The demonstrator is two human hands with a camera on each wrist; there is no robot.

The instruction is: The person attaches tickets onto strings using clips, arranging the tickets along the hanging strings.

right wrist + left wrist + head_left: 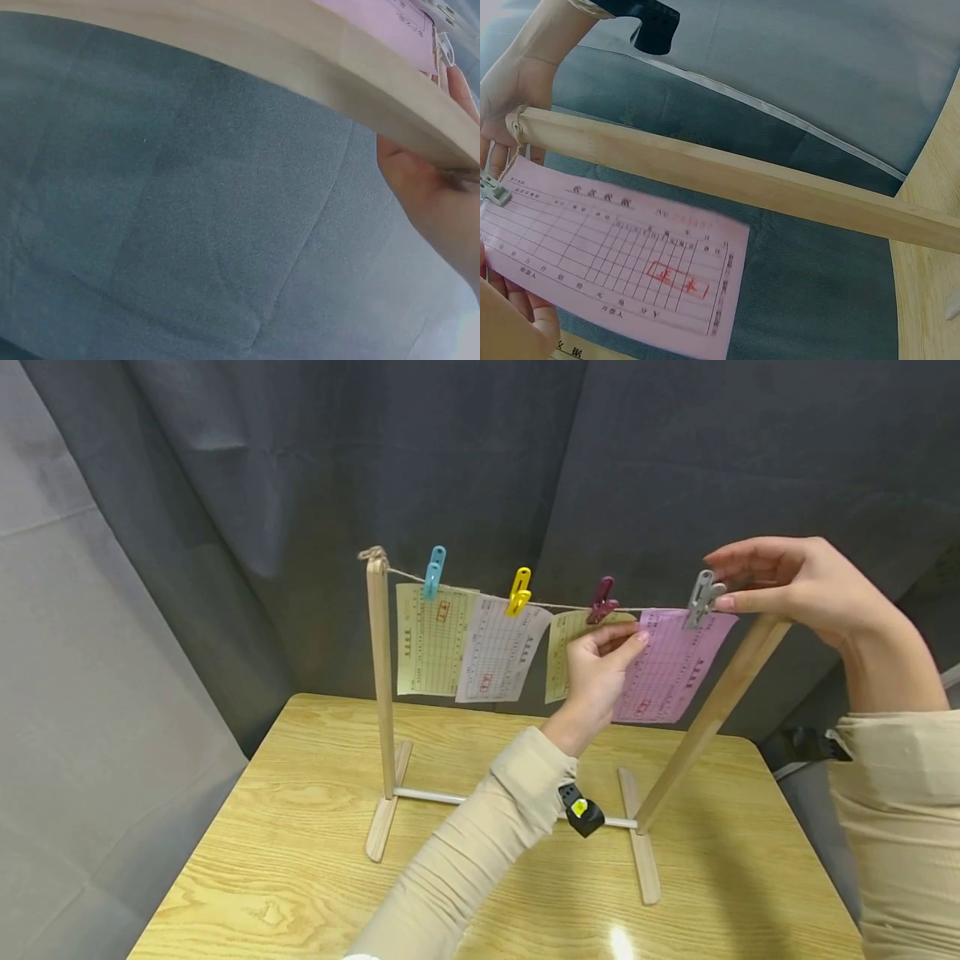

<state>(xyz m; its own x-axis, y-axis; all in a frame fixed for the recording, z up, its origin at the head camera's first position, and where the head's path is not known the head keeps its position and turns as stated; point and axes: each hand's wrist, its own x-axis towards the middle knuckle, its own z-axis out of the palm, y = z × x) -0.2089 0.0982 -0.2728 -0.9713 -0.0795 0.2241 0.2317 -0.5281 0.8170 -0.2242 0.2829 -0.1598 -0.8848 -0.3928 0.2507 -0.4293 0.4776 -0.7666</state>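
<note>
A: What is going on?

B: The right hand [795, 585] pinches the grey clip [702, 597] on the string [558, 605]. The left hand [600, 672] pinches the pink paper [671, 664], which hangs just under the clip.

A: What comes next?

B: I think the clip must open slowly while the paper is held.

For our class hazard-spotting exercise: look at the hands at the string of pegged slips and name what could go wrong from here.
1. The right hand pinches the grey peg at the end of the string; if it slips off, the pink slip may drop.
2. The left hand holds that slip's edge; tugging might tear it.
3. Pulling the string could tip the light wooden stand.
</note>
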